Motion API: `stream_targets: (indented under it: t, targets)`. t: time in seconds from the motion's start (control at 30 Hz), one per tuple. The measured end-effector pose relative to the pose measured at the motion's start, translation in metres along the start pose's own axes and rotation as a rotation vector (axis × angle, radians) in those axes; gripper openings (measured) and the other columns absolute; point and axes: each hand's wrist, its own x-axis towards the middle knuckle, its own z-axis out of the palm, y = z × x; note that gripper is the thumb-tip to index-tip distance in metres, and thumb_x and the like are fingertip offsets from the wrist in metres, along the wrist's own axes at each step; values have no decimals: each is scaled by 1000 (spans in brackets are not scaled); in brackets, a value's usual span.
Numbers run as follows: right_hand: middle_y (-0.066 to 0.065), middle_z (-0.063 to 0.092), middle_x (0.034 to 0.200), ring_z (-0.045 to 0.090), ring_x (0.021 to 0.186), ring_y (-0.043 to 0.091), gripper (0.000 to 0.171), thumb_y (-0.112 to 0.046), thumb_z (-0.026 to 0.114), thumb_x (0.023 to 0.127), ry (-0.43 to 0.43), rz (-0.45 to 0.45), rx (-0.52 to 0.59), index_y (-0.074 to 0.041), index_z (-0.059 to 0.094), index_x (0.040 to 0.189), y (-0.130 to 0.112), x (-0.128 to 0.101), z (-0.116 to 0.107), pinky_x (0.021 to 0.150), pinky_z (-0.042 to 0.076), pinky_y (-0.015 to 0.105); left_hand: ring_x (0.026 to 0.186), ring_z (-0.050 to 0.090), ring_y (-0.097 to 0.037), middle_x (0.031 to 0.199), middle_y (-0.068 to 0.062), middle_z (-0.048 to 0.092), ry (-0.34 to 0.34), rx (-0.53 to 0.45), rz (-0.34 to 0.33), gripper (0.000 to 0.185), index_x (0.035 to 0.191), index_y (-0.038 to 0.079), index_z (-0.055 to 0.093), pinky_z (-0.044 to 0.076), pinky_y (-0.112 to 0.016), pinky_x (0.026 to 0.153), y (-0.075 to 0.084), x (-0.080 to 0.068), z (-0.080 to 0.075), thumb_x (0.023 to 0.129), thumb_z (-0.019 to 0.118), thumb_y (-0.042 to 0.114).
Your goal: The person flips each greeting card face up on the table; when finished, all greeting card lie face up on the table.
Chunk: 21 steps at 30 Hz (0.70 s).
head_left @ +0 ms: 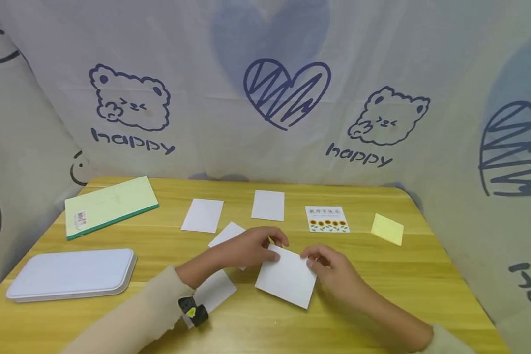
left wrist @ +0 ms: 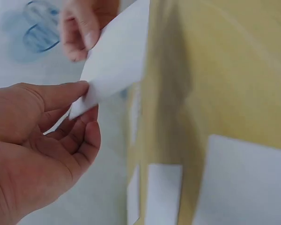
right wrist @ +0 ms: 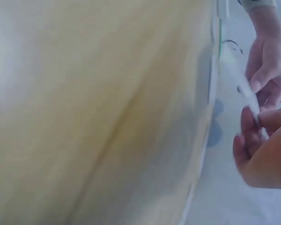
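both hands are pinching one white card at its top corners, left hand and right hand, fingers closing on the edges. pinching opposite corners is likely keeping it lifted and steady over the table.

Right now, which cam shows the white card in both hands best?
Head view: the whole white card shows, the left hand and right hand pinching its top corners. Left wrist shows only one pinched corner, close and blurred. Right wrist shows it edge-on, a thin blurred sliver.

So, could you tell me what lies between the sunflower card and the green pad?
In the head view, two white cards lie between the sunflower card and the green pad.
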Motion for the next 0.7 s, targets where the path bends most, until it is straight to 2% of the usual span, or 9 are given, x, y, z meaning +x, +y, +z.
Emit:
stream_targets:
  t: [0.13,0.3,0.37,0.47,0.57,0.7]
  targets:
    - [6,64,102,58,85,14,15,-10,59,101,29,-81,71,-12,67,114,-6,6,-4,75,51,24,82,57,-15,107,-4,64,99,-118,19,27,121,11,65,49,-27,75,2,-13,-18,95,70,11]
    - [9,62,104,57,84,15,16,-10,60,101,91,-120,129,-10,66,116,-16,18,-5,74,50,23,89,62,-18,107,-8,63,206,-290,-21,29,123,7,60,54,-33,82,0,-23,-32,95,66,7]
    - [9,61,106,58,84,15,21,-9,61,100,71,-125,167,-10,63,120,-19,23,-6,73,51,24,95,64,-18,109,-8,64,252,-329,-42,28,122,5,59,55,-36,86,0,-25,-35,95,64,6]
    - [12,61,107,61,85,16,33,-7,62,99,-6,-140,229,-11,57,131,-23,30,-5,73,53,26,99,65,-18,112,-8,67,315,-314,-56,26,122,4,60,55,-35,87,0,-26,-40,96,63,7]
    - [18,63,107,64,82,23,43,-6,62,98,-86,-166,291,-10,49,140,-27,38,-1,76,58,33,102,66,-18,112,-8,70,330,-288,-47,26,123,6,63,53,-31,87,1,-26,-42,97,65,9]
    - [18,61,108,65,80,26,47,-10,62,99,-116,-165,305,-12,47,143,-35,49,8,79,59,39,103,67,-18,110,-8,73,287,-308,-23,28,126,10,62,53,-29,86,2,-27,-41,97,65,8]
